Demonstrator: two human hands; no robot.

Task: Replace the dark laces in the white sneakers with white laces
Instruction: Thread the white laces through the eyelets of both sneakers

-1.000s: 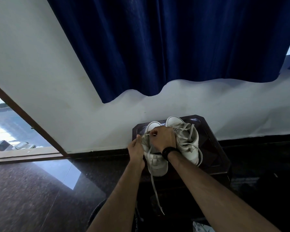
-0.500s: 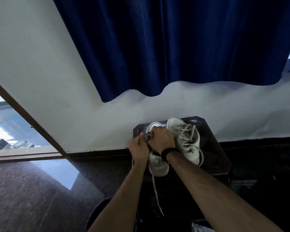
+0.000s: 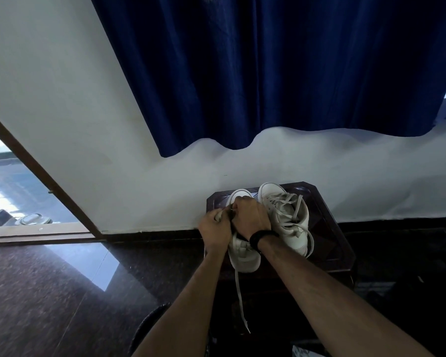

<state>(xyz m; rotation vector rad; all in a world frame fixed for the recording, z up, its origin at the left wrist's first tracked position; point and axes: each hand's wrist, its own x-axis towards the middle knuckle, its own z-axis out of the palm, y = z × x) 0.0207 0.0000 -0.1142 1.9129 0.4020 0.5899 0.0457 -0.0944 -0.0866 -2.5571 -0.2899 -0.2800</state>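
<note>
Both our hands work at the left sneaker on the dark stool.
Our left hand [image 3: 215,231] pinches a white lace [image 3: 240,295]; our right hand [image 3: 250,217], black wristband [image 3: 258,237] on it, curls over the left sneaker [image 3: 243,256] at the stool's [image 3: 330,228] near-left edge. The right sneaker [image 3: 289,215] sits beside it. We read no writing; a blue curtain [image 3: 281,73] hangs behind.

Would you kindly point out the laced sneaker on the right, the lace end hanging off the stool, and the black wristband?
Laced sneaker [image 3: 303,228], head view, on its outer side panel.
Hanging lace end [image 3: 240,295], head view, midway down the dangling strand.
Black wristband [image 3: 258,237], head view, on the band's top face.
</note>
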